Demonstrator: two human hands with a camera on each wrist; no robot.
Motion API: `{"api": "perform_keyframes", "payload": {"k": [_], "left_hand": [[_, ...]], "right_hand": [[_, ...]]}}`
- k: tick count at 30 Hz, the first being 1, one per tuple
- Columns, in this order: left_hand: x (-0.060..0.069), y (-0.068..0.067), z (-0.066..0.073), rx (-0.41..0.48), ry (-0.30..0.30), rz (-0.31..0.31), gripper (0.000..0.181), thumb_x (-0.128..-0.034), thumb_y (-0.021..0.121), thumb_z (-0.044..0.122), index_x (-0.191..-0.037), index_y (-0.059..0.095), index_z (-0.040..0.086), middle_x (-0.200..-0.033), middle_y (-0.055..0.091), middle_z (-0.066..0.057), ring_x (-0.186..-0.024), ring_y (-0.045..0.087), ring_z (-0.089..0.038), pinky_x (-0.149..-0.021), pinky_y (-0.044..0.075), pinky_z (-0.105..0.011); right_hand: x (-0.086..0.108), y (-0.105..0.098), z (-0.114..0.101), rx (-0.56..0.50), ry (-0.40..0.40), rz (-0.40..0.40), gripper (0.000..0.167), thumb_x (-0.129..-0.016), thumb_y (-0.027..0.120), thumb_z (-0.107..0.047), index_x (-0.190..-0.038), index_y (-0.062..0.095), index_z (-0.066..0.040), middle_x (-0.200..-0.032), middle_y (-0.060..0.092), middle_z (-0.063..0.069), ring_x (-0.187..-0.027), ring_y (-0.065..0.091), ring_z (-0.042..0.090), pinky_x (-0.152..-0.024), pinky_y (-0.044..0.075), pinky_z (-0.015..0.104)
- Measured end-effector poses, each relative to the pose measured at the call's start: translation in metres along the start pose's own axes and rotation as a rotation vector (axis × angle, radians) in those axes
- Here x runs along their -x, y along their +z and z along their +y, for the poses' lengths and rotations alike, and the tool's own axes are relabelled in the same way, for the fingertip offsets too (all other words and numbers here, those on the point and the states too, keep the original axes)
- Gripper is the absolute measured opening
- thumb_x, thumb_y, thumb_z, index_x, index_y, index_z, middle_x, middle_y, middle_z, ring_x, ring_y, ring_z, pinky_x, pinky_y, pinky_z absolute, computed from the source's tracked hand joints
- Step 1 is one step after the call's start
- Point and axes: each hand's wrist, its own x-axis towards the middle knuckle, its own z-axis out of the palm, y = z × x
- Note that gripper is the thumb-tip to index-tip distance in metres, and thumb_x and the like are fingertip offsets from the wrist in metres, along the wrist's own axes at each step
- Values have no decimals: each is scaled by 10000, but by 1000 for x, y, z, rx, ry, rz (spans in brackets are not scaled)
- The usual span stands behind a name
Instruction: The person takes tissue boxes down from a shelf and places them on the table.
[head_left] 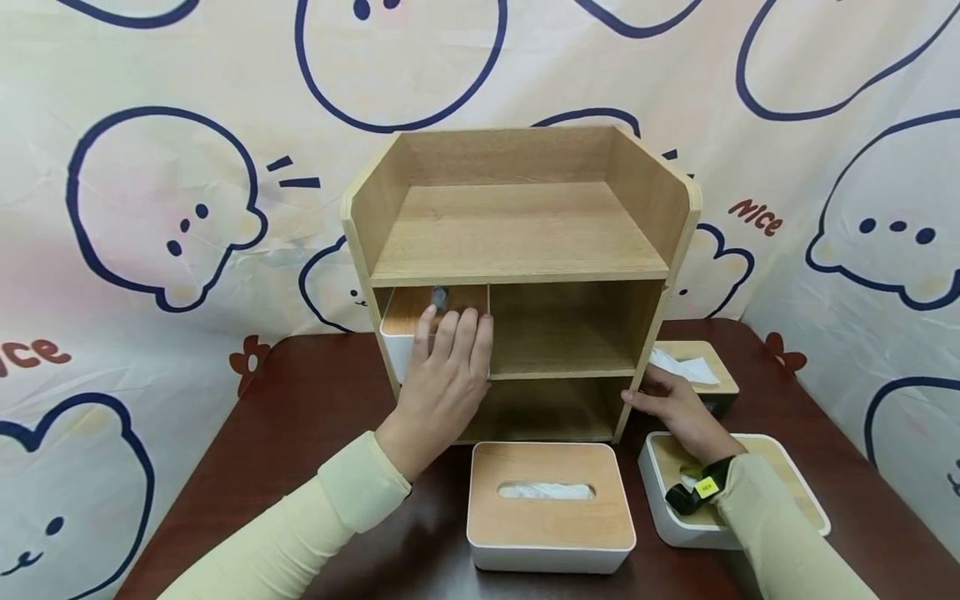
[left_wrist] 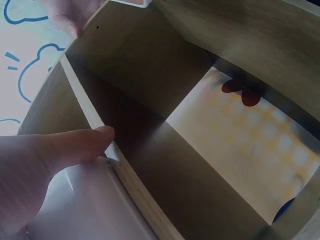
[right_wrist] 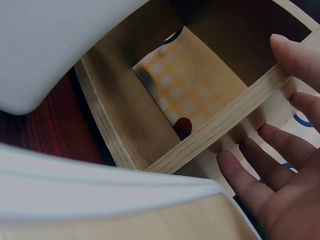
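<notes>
A light wooden shelf point(head_left: 521, 275) stands on the table. In its upper left compartment sits a white tissue box with a wooden lid point(head_left: 405, 312), its front sticking out slightly. My left hand point(head_left: 447, 383) rests on the front of this box with fingers extended upward, and its thumb point(left_wrist: 80, 147) touches the edge of the divider in the left wrist view. A small grey object point(head_left: 439, 297) shows just above the fingers. My right hand point(head_left: 678, 408) holds the shelf's right side panel, thumb at the front edge and fingers along the outer face.
A white tissue box with a wooden lid point(head_left: 551, 525) lies before the shelf. Another white box point(head_left: 780, 475) is under my right wrist. Behind it, a wood-topped tissue box point(head_left: 712, 358) with tissue showing stands beside the shelf. A printed cloth point(head_left: 172, 350) hangs behind the dark table point(head_left: 315, 400).
</notes>
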Motion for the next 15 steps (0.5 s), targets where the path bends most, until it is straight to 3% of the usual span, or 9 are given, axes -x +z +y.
{"api": "perform_keyframes", "payload": {"k": [4,15], "left_hand": [[0,2,2,8,-3,46,588,-825,619,164,-1340,429,-49,-1270,468,-208,-1136,428,-349,-1073,257,-557],[0,5,2,25,-20,62,515,-865,571,134,-1335,433,-26,-1306,457,-215,-1165,425,-360,-1068,265,-565]], "right_hand": [[1,0,0,2,5,2,651,-928,691,-227,-1490,397,-78,-1404,490,183,-1225,502,341,-893,455,234],[1,-1,1,6,-6,6,645,-934,683,-225,-1490,395,-71,-1398,495,185,-1239,484,371,-898,445,222]]}}
